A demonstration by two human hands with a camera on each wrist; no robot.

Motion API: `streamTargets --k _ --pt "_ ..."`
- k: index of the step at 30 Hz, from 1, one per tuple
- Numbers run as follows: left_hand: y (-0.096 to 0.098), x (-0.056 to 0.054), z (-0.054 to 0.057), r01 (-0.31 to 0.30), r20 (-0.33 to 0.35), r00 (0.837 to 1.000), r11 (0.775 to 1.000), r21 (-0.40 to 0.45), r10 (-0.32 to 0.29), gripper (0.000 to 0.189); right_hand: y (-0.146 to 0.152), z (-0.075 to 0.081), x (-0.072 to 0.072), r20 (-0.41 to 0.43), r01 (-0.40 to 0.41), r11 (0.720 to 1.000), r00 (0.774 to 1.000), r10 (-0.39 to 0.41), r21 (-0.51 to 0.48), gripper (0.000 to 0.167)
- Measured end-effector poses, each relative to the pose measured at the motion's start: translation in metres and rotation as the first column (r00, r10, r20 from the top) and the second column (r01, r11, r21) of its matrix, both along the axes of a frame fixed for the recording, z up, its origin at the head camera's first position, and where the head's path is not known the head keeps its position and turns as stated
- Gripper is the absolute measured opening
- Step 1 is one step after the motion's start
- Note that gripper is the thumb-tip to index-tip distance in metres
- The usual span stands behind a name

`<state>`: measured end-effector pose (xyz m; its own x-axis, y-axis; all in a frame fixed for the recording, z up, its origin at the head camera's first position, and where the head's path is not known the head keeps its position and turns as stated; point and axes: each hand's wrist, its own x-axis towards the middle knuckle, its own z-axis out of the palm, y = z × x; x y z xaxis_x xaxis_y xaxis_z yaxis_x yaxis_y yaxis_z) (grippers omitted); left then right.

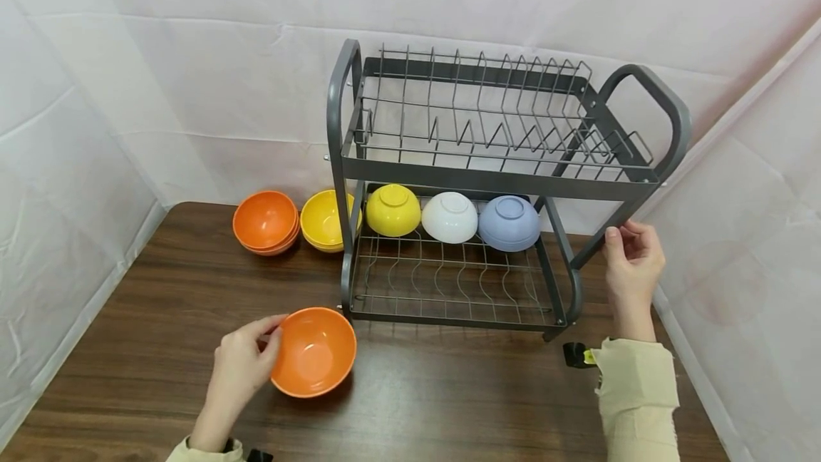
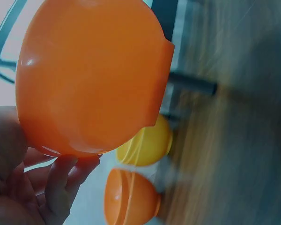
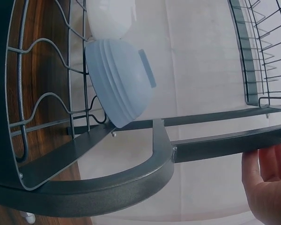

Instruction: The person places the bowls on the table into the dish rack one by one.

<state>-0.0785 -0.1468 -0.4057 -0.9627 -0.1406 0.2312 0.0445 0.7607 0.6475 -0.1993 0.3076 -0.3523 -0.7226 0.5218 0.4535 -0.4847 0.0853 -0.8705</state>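
My left hand [image 1: 246, 358] pinches the rim of an orange bowl [image 1: 314, 353] in front of the rack's left end. In the left wrist view the bowl's smooth outside and foot ring face the camera, and the bowl appears raised above the table. At the right side of a dark grey two-tier dish rack [image 1: 500, 180], my right hand [image 1: 633, 262] holds the slanted side bar with curled fingers. On the lower tier a yellow bowl [image 1: 393, 210], a white bowl [image 1: 450, 217] and a blue bowl [image 3: 119, 82] stand in a row, their bases toward me.
Stacked orange bowls [image 1: 266, 221] and stacked yellow bowls [image 1: 323, 219] stand on the wooden table [image 1: 160, 305] left of the rack. The upper tier [image 1: 500, 175] has wire slots. White cloth [image 1: 192, 77] hangs behind and at both sides.
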Motion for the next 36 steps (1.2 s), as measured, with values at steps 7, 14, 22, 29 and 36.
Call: streamTargets --k 7,14,22,29,36 --pt "0.024 0.006 -0.007 0.060 -0.016 0.998 0.997 0.053 -0.060 0.018 -0.008 0.003 0.001 0.060 0.084 0.996 0.995 -0.083 -0.013 0.021" --pt "0.047 0.005 -0.013 0.086 -0.002 0.996 0.987 0.139 -0.087 0.019 -0.034 0.006 0.032 0.074 0.244 0.914 0.957 -0.282 0.325 0.045" --pt "0.064 0.003 -0.014 0.122 -0.041 0.992 0.976 0.179 -0.116 0.019 -0.107 0.004 0.093 -0.291 0.135 0.720 0.952 0.097 0.681 0.047" --pt "0.074 0.005 -0.014 0.166 -0.037 0.986 0.964 0.209 -0.162 0.020 -0.143 -0.038 0.127 -0.265 0.042 0.450 0.855 0.446 0.892 0.035" --pt "0.080 0.007 -0.013 0.199 -0.063 0.980 0.956 0.216 -0.190 0.019 -0.154 -0.066 0.148 -0.007 -0.101 0.155 0.816 0.578 0.983 0.032"
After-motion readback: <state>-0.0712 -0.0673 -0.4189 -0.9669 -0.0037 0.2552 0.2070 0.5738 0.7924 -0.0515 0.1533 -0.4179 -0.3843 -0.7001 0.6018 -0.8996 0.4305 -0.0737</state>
